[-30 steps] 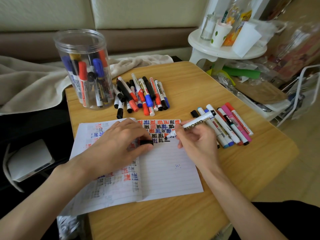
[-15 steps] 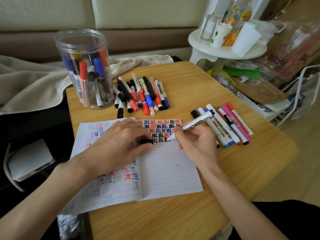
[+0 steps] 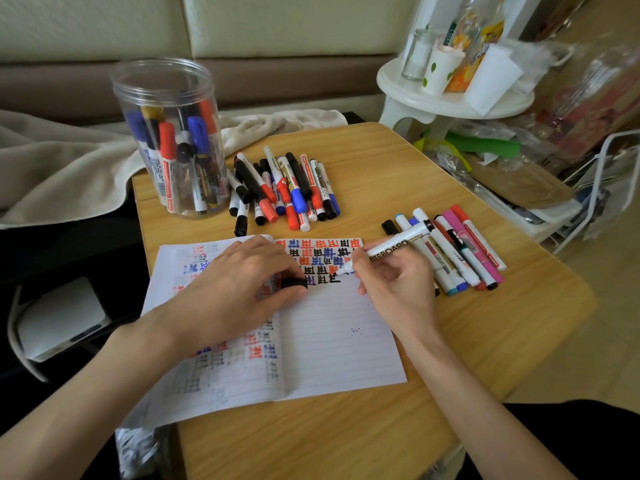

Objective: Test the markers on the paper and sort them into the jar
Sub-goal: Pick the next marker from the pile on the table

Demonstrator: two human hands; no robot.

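Note:
An open lined notebook [image 3: 332, 344] lies on the wooden table [image 3: 381, 174], its top rows filled with red, blue and black marks. My right hand [image 3: 394, 282] grips a white whiteboard marker [image 3: 394, 245] with its tip on the page beside the black marks. My left hand [image 3: 239, 289] rests on the left page and pinches the marker's black cap [image 3: 294, 283]. A clear plastic jar [image 3: 169, 140] with several markers inside stands at the table's back left.
A pile of several markers [image 3: 284, 188] lies right of the jar. A second row of markers [image 3: 457, 251] lies by my right hand. A white side table [image 3: 450, 98] with cups and bottles stands at the back right. A beige blanket [image 3: 62, 168] lies left.
The marker's tip has shifted slightly up and right along the row of black marks. My left hand has stayed put with the cap.

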